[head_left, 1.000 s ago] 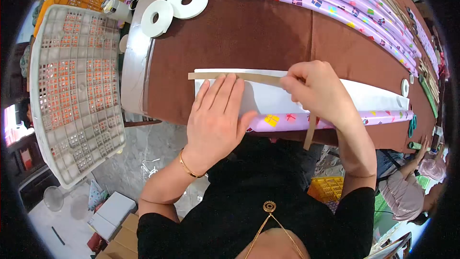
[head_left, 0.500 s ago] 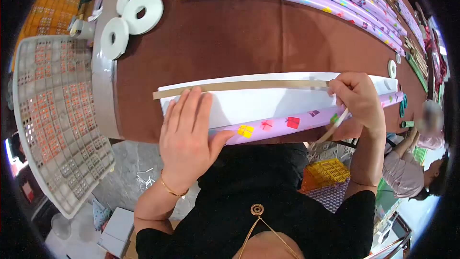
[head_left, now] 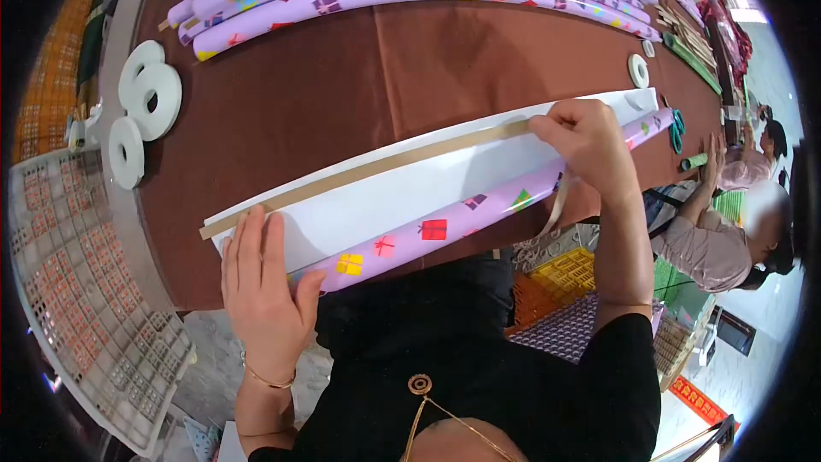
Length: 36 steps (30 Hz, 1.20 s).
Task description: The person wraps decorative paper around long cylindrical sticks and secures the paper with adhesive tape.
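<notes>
Tan strip lies along the far side of the white sheet, on the worktop. Left hand spread flat, fingertips at strip's left end; right hand pinches it farther along. I'd want even tension, strip parallel to edge, patterned roll unshifted.

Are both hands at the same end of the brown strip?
No, the left hand rests near one end; the right hand pinches the strip farther along.
</notes>
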Motion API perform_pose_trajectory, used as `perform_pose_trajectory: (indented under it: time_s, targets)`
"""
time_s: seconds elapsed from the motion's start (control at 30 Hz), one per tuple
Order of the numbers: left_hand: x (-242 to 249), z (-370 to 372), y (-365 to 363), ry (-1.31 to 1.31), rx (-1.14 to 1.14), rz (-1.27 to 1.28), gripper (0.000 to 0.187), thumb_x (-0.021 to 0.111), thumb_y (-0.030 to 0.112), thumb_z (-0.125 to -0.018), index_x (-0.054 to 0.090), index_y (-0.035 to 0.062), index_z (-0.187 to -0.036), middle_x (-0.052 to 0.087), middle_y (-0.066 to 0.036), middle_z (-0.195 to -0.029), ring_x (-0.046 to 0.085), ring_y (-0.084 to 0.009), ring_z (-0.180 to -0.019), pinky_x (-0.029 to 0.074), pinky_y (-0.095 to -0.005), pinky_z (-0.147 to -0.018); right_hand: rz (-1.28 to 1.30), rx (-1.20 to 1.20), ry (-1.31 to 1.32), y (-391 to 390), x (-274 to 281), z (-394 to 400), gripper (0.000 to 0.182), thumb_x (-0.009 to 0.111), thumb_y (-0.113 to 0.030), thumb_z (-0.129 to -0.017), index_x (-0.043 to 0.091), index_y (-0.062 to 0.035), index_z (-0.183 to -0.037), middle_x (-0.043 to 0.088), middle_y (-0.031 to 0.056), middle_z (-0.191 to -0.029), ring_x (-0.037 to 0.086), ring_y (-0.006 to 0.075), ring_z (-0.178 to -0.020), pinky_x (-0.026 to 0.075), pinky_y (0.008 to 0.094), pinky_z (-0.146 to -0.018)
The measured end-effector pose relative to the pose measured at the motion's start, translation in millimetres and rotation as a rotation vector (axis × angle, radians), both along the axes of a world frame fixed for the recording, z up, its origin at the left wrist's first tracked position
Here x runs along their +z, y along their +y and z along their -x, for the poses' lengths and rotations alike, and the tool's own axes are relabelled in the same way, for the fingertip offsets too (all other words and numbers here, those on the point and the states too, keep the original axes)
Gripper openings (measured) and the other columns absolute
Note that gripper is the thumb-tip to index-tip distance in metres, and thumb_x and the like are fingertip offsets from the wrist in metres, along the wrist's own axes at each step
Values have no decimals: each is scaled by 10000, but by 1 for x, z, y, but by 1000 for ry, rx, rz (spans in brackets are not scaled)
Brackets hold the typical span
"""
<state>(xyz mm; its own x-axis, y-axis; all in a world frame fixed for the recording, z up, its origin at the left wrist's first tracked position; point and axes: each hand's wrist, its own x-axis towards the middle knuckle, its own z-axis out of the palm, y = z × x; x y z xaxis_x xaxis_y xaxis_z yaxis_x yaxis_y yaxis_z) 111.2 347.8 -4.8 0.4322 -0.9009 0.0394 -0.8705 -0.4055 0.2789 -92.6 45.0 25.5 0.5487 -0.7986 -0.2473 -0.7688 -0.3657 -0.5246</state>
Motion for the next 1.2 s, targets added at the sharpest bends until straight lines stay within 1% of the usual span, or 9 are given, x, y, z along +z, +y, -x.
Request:
perform_pose_trajectory:
  time_s: [0.63,0.73,0.8,0.83,0.87,0.93,1.07,1.1,1.2]
  targets:
    - [1,0,-1,-27,6,-21,575,512,429,-924,514,-11,-1294,488,-187,-1357,455,-361,-1266,324,-484,-1073,111,20,96,-4,-6,-8,278,697,-204,-738,653,70,-734,608,144,-583,610,204,-542,468,322,-528]
    - [2,0,-1,-17,21,-15,564,536,415,-911,521,-7,-1285,492,-188,-1351,462,-360,-1256,330,-483,-1068,199,-14,129,-3,-5,-4,252,694,-187,-754,638,50,-817,642,162,-722,640,252,-657,488,344,-606]
    - [1,-1,0,-21,10,1,563,557,412,-897,528,-5,-1274,498,-184,-1344,472,-359,-1242,339,-481,-1059,601,102,145,5,-5,-2,238,692,-145,-771,618,21,-924,640,176,-942,630,293,-859,484,366,-739]
    - [2,-1,-1,-18,12,15,556,593,391,-877,535,-5,-1262,505,-177,-1338,480,-360,-1228,345,-478,-1053,643,165,62,11,-5,-5,280,709,-109,-750,628,-30,-1006,576,170,-1155,552,328,-1061,447,399,-875]
    - [2,-1,-1,-31,25,2,556,593,391,-877,535,-5,-1262,505,-177,-1338,480,-360,-1228,345,-478,-1053,631,173,44,21,-4,-11,280,709,-109,-750,628,-30,-1006,576,170,-1155,552,328,-1061,447,399,-875]
    - [2,-1,0,-19,10,42,557,628,372,-856,537,-6,-1255,507,-170,-1338,486,-360,-1217,346,-475,-1051,625,416,-135,47,-1,-31,375,756,-135,-702,660,-92,-1062,522,147,-1287,481,353,-1181,409,430,-956]
    - [0,0,1,-33,3,72,546,652,355,-837,549,-2,-1237,509,-166,-1333,493,-361,-1204,351,-472,-1045,417,706,-238,104,-6,-78,595,802,-334,-615,661,-166,-1168,348,130,-1476,290,382,-1358,308,537,-1054]
    - [-1,0,1,-41,9,85,527,653,333,-831,555,5,-1231,515,-160,-1323,496,-345,-1205,350,-465,-1048,401,761,-249,114,-10,-87,588,758,-450,-663,662,-154,-1163,309,126,-1500,243,380,-1382,279,560,-1067]
    - [-1,1,1,-69,19,80,509,650,305,-826,558,10,-1231,520,-156,-1317,502,-327,-1202,349,-461,-1050,384,817,-324,138,-19,-106,606,685,-549,-720,661,-139,-1165,300,117,-1507,234,378,-1388,255,552,-1082]
